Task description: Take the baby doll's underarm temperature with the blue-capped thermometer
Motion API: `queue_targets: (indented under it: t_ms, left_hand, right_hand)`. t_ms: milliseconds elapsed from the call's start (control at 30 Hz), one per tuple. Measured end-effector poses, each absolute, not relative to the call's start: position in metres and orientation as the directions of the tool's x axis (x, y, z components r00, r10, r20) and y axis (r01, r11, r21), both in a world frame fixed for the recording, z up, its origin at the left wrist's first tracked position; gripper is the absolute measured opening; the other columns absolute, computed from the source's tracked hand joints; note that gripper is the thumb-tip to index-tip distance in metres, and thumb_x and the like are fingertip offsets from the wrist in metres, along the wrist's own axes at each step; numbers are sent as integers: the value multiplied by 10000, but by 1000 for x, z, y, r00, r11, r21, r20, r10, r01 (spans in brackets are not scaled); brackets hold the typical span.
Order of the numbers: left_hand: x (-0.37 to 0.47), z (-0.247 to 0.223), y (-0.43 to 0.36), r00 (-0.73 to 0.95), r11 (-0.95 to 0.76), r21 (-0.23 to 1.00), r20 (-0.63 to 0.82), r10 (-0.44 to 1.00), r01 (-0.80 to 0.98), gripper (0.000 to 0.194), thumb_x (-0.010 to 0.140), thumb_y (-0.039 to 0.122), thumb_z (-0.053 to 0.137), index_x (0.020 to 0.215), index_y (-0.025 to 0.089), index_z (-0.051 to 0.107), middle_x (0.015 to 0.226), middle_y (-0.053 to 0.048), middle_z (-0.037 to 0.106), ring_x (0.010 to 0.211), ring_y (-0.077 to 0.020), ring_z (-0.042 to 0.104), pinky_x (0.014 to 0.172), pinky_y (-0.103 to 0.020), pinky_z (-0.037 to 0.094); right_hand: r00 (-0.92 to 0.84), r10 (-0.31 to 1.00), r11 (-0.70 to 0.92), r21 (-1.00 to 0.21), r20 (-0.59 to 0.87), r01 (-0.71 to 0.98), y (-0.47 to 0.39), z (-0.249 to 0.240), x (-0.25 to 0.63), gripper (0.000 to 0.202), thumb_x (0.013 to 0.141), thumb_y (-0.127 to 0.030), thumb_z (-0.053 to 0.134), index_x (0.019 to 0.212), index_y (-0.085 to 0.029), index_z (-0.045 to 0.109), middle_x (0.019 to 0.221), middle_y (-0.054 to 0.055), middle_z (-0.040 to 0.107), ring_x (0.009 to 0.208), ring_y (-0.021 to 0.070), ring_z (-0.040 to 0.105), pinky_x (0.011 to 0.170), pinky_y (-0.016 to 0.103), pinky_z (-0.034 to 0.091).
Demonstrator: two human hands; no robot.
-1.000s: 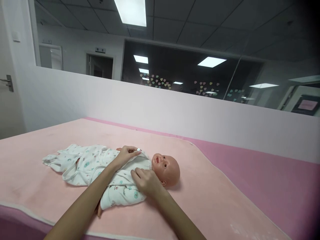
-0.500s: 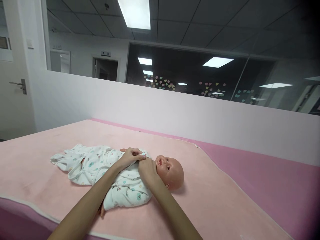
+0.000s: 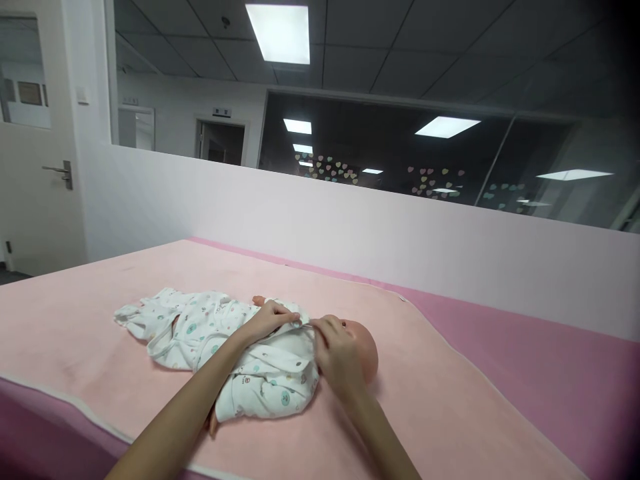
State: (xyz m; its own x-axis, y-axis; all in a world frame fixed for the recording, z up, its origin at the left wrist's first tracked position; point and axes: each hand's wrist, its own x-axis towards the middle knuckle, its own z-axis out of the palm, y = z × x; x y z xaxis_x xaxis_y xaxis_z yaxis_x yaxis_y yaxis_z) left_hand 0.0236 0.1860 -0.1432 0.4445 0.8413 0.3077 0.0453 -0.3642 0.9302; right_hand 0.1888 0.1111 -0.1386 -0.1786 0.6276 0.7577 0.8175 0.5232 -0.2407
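A baby doll [image 3: 369,350] lies on its back, its head toward the right, wearing a white romper [image 3: 273,367] with small coloured prints. My left hand [image 3: 270,320] rests on the doll's chest, thumb and fingers pinching the romper's front near the collar. Beside the neck, my right hand [image 3: 340,353] has its fingers bent together on the collar edge and covers much of the doll's face. One small doll hand [image 3: 213,423] sticks out of the near sleeve, another past the far side. The romper's legs lie loosely spread at the left.
The doll lies on a peach-pink mat [image 3: 450,413] with a pale piped edge. Darker pink padding [image 3: 545,340] borders it at the right. Behind stands a white half wall [image 3: 350,227] with a window above. A door [image 3: 40,200] is at the far left.
My right hand has shifted right, from the chest beside my left fingers to the collar and face. My left hand keeps its pinch on the romper. The view has turned slightly left.
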Motion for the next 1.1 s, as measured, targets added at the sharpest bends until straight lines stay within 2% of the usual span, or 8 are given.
queue_targets:
  t_ms: [67, 133, 233, 300, 467, 633, 767, 1100]
  left_hand:
    - [23, -143, 186, 549, -403, 909, 287, 785, 102, 362, 691, 443, 605, 622, 105, 714, 478, 4, 566, 459, -48, 363, 475, -205, 266]
    - [22, -143, 186, 594, -380, 922, 264, 760, 76, 355, 694, 431, 609, 622, 99, 713, 462, 2, 550, 454, -46, 360, 464, -205, 248]
    - [19, -142, 187, 550, -235, 965, 258, 794, -114, 314, 671, 388, 654, 782, 99, 709, 521, -7, 593, 440, -42, 397, 453, -194, 264]
    - [17, -142, 189, 479, -116, 942, 263, 837, -314, 348, 638, 352, 697, 894, 116, 681, 606, -20, 637, 448, -37, 440, 454, -180, 296]
    - [11, -142, 192, 329, 8, 747, 282, 901, -664, 297, 532, 290, 783, 757, 133, 670, 557, 0, 624, 477, -47, 521, 455, -147, 376]
    - [9, -143, 191, 378, 114, 688, 247, 892, -717, 271, 494, 128, 786, 732, 143, 659, 671, -7, 673, 591, -97, 617, 525, -177, 482]
    - [8, -142, 189, 340, 141, 583, 248, 907, -800, 275, 543, 118, 756, 792, 167, 651, 668, 16, 679, 589, -98, 632, 562, -200, 530]
    - [10, -143, 190, 293, 123, 550, 233, 927, -826, 176, 562, 70, 741, 680, 153, 640, 621, 26, 670, 550, -88, 633, 520, -171, 548]
  right_hand:
    - [7, 600, 571, -433, 800, 698, 107, -125, 200, 166, 826, -203, 459, 868, -193, 619, 855, 38, 621, 777, 138, 575, 692, 258, 456]
    - [180, 632, 570, -609, 754, 551, 105, -111, 206, 158, 798, -285, 516, 842, -185, 631, 844, 38, 629, 733, 135, 585, 664, 259, 471]
    - [271, 749, 544, -795, 605, 270, 103, -97, 203, 248, 759, -365, 566, 888, -162, 630, 763, 37, 631, 635, 133, 591, 605, 271, 489]
    - [253, 813, 513, -850, 525, 115, 101, -94, 197, 302, 746, -392, 583, 927, -153, 625, 739, 36, 634, 607, 133, 597, 590, 274, 497]
    - [277, 846, 475, -880, 455, -4, 103, -102, 184, 305, 740, -390, 596, 930, -155, 636, 765, 45, 655, 678, 162, 643, 643, 285, 505]
    - [328, 813, 519, -854, 482, -32, 115, -120, 184, 290, 753, -368, 583, 947, -156, 628, 884, 74, 665, 738, 181, 657, 674, 303, 521]
    - [347, 773, 564, -826, 530, 4, 117, -129, 183, 257, 770, -346, 565, 934, -160, 632, 962, 85, 654, 802, 185, 656, 717, 311, 536]
    - [413, 635, 643, -743, 653, 186, 116, -147, 174, 256, 785, -337, 558, 935, -143, 633, 855, 81, 674, 769, 186, 660, 723, 320, 557]
